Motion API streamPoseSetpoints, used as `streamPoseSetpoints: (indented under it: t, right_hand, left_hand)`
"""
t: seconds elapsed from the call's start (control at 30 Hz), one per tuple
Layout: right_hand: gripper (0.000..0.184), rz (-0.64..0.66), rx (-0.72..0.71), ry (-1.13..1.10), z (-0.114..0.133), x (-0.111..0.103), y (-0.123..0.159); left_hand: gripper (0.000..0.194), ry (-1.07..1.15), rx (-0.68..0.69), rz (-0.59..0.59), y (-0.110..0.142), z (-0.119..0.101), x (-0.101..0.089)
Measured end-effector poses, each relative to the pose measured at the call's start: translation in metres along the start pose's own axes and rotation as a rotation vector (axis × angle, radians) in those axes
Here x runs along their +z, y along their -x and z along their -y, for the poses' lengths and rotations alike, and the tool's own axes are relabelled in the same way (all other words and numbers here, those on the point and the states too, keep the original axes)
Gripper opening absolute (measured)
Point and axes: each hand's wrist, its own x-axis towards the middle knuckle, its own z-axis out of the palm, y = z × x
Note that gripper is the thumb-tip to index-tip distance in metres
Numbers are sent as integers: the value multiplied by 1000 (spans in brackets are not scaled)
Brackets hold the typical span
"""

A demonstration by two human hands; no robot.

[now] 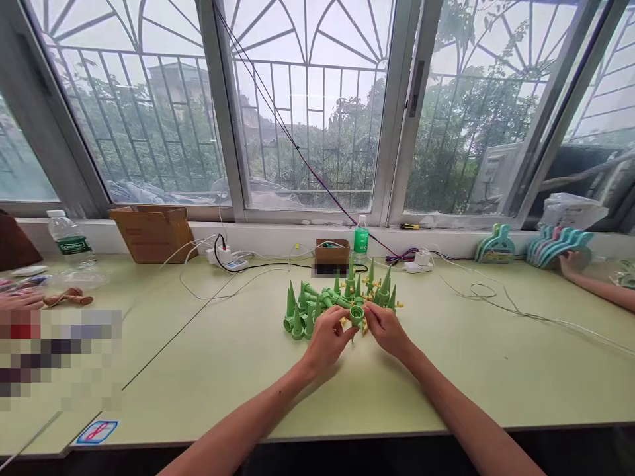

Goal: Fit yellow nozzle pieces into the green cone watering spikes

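Observation:
My left hand is closed on a green plastic watering spike, gripping it near its round, hollow end, which faces me. My right hand is pinched at the right side of that same spike; whatever its fingertips hold is too small to make out. Just beyond my hands stands a cluster of similar green spikes, some upright on their caps with points up, others lying on their sides. Toward the right of the cluster, several have small yellow valves sticking out.
Behind the cluster are a small brown box and a green-labelled bottle. White cables and power strips run along the sill. A cardboard box stands left. At right, another person's hand touches blue hangers; another hand is far left.

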Motion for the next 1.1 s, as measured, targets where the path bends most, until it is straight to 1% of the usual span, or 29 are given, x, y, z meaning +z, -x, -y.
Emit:
streamPoseSetpoints:
  t: [0.3, 0.53, 0.8, 1.1]
  right_hand:
    - [36, -1, -11, 5, -1, 0, 1]
    - [36, 1, -26, 13, -1, 0, 0]
    - [38, 20, 0, 17, -2, 1, 1]
    - [39, 22, -10, 87, 0, 1, 1]
  left_hand:
    - [16, 20, 2, 7, 1, 2, 0]
    - [15, 25, 0, 11, 0, 1, 0]
    - [10, 3, 17, 11, 1, 0, 0]
    - [15, -23, 42, 8, 1, 4, 2]
